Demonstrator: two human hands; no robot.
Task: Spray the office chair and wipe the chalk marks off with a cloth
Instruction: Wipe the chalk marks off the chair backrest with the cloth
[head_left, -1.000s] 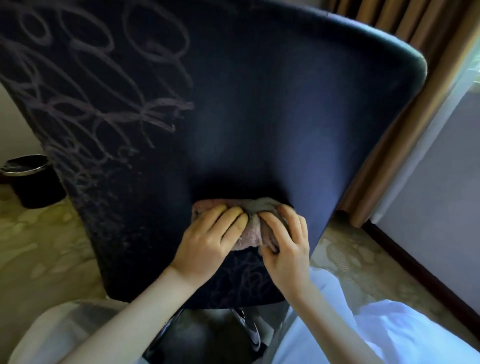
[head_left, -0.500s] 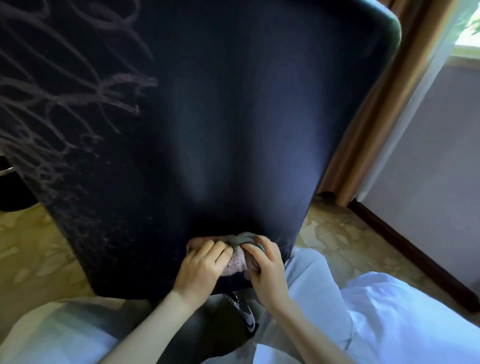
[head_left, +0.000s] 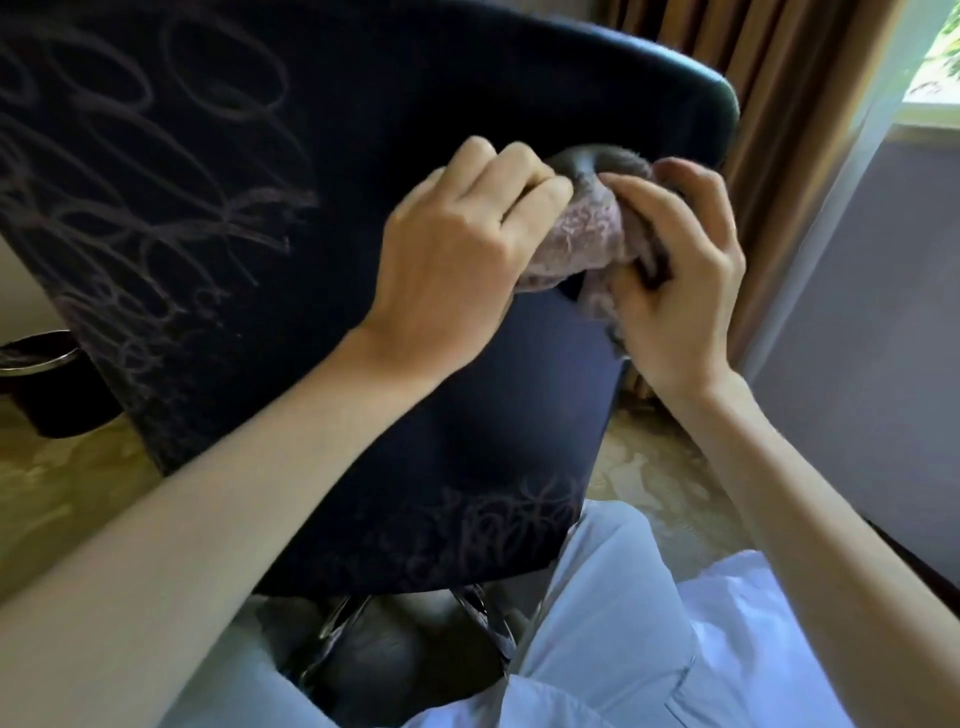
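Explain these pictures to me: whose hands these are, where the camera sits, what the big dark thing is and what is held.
There is no machine here. A person works with bare hands, and one camera worn on the head looks down at them, so you see what they see. The big dark surface is the back of the office chair. It has chalk marks scribbled over its left part and more along the bottom edge. The left hand and the right hand both have a grip on a bunched pinkish cloth near the upper right of the back. A dark bin stands on the floor at the left.
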